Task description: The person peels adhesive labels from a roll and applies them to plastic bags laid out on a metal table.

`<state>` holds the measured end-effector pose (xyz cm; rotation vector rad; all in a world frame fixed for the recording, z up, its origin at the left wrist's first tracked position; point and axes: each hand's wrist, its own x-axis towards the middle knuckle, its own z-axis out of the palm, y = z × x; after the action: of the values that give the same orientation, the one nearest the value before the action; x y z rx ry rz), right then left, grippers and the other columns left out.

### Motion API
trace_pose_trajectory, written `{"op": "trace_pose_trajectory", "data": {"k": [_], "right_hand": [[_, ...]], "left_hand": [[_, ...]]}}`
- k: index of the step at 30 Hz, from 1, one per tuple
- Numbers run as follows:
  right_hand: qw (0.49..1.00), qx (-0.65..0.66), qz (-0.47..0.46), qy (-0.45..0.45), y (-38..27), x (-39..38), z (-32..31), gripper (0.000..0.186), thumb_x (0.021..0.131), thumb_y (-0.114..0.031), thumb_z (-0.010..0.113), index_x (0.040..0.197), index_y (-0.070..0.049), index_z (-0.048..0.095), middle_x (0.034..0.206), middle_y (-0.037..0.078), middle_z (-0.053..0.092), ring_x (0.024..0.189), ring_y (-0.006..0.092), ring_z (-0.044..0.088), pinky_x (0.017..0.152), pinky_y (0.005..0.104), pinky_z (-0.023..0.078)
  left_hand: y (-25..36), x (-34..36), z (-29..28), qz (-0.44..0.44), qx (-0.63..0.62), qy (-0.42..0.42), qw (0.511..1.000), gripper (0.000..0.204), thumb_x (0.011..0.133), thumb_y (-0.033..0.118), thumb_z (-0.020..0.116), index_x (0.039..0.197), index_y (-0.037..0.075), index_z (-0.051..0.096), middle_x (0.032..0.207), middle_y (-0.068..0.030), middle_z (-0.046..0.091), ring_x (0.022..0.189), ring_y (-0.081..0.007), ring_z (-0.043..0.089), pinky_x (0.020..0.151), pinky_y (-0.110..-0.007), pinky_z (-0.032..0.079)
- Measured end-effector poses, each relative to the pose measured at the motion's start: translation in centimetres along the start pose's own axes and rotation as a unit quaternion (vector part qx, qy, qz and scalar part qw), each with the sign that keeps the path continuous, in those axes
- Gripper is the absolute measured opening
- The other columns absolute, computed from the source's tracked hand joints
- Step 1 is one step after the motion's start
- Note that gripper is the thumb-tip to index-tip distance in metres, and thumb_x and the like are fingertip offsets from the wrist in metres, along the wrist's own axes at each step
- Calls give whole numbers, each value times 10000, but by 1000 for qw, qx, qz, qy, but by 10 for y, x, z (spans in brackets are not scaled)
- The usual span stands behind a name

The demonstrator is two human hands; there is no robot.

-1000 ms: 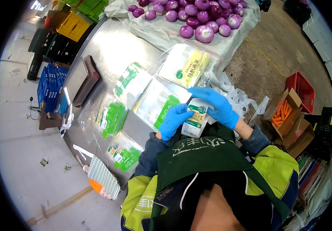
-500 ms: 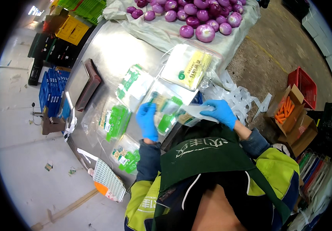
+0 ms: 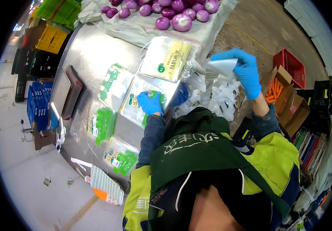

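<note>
My blue-gloved left hand rests with open fingers on a small label atop a stack of clear-and-green plastic bags. Up and to the right, my blue-gloved right hand is closed on a white paper piece, held over loose white strips beside the table. Around my left hand lie more bag stacks: white-and-green, green-printed, another lower down, and yellow-and-white bags above it.
Red onions lie on a sheet atop the steel table. A slim slanted device sits at its left edge, stacked crates beyond. At right stand carton boxes of carrots, a red crate and black crates.
My left hand moved up onto the middle bag stack with the label. My right hand pulled the white paper up and right, away from it. The view shifted slightly.
</note>
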<state>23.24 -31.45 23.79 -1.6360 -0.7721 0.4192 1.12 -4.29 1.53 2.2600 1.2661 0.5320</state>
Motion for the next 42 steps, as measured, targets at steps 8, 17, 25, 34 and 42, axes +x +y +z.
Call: {"op": "trace_pose_trajectory", "data": {"k": [8,17,25,34,42], "right_hand": [[1000,14,-1,-25,46,-41,37,525,744,21,482,1235,-77,638,1312,99,604,1199,216,558,1006,315,429],[985,-96,134,-44,81,-66,69,154,838,-113,647,959,-33,698,677,128,612,628,82,542,598,298,487],[988,-78,136,-17,85,-59,111,344,790,-351,743,907,-30,702,722,150,634,602,213,593,612,331,494],[970,-159,163,-88,87,-34,84,357,707,-378,804,838,-64,697,749,97,663,679,197,635,632,325,497],[990,73,74,-91,27,-47,104,459,739,73,519,1128,-86,704,1026,89,711,888,179,674,804,275,529]], "left_hand": [[-35,51,-31,-104,-208,-260,937,144,780,117,747,791,-19,702,659,-74,654,497,-133,550,473,-282,454],[3,137,-116,266,235,172,919,259,885,64,555,1140,53,598,1067,-165,622,889,-331,636,797,-379,515],[126,-55,-117,43,-307,-351,884,294,814,48,735,1099,9,672,966,-67,692,871,-97,613,790,-247,492],[-6,46,-155,-64,-265,-81,959,225,825,166,740,937,-2,638,829,-86,672,748,-152,624,684,-281,496],[-29,29,-65,100,154,55,982,713,602,373,891,1083,-34,558,1101,-240,538,1042,-384,521,835,-456,475]]}}
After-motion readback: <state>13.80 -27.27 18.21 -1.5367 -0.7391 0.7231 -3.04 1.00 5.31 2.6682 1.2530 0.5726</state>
